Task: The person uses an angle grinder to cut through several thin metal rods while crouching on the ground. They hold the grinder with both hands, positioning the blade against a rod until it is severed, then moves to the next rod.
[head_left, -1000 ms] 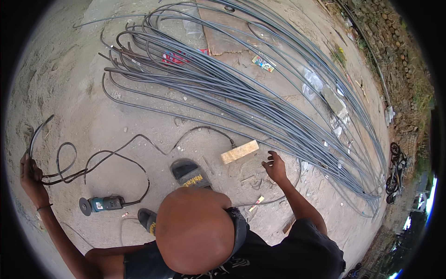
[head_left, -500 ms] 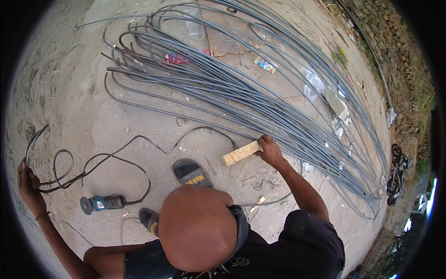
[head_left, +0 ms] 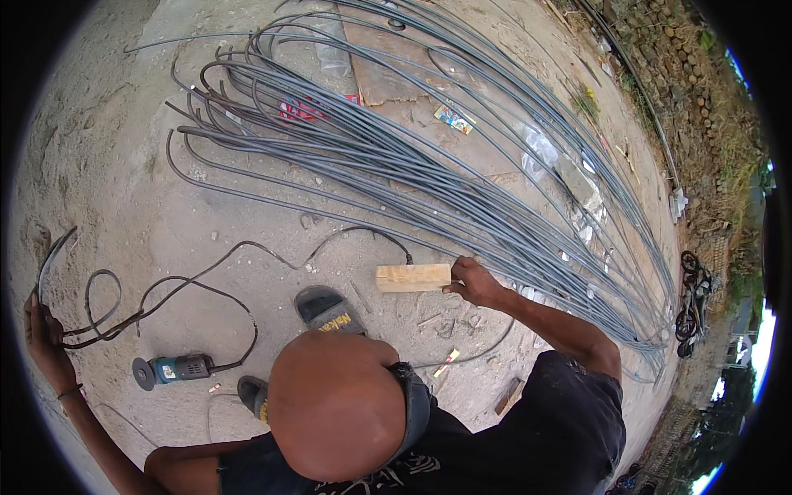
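Observation:
My right hand point(head_left: 478, 283) grips one end of a pale wooden block point(head_left: 412, 278), thumb on the near side. A black cable point(head_left: 330, 234) reaches the far edge of the block; how it joins there is hidden. At the far left, my left hand point(head_left: 43, 323) is closed round the black cable, whose loops point(head_left: 106, 301) hang and lie beside it. To the right of that hand an angle grinder point(head_left: 173, 369) with a teal and black body rests on the ground, its dark disc pointing left. The grinder's own lead curls up towards the loops.
A large bundle of grey steel rods point(head_left: 363, 148), bent at the left ends, stretches across the ground beyond my hands. My sandal point(head_left: 328, 310) stands between the grinder and the block. A brown board point(head_left: 384, 66) and clear plastic scraps point(head_left: 540, 148) lie under the rods.
My right hand has turned the wooden block from a slant to nearly level, and its elbow has swung outward. The left hand still holds the cable. The whole view has shifted slightly.

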A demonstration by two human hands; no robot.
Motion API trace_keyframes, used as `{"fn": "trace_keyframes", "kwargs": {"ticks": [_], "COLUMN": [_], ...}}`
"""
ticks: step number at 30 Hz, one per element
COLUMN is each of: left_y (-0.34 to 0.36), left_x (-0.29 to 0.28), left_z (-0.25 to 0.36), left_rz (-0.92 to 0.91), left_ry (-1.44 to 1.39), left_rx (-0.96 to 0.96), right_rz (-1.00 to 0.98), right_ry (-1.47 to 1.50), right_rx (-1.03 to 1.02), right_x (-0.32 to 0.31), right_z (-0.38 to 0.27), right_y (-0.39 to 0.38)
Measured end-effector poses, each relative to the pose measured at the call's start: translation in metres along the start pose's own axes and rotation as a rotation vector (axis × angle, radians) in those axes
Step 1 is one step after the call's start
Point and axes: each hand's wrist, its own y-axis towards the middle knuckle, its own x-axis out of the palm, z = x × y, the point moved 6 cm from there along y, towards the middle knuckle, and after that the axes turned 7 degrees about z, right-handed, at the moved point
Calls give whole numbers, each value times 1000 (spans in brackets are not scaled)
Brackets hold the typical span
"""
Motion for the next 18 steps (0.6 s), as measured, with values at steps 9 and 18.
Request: {"fn": "trace_keyframes", "kwargs": {"ticks": [9, 18], "left_y": [-6, -37], "left_x": [30, -57], "left_z": [62, 135], "left_rz": [173, 676], "left_ry": [-466, -439], "left_rx": [-70, 181], "right_rz": [-6, 84], "right_ry": [681, 580], "right_rx": [33, -498], "right_x": [-127, -80], "right_z": [-274, -471], "right_y": [132, 247]}}
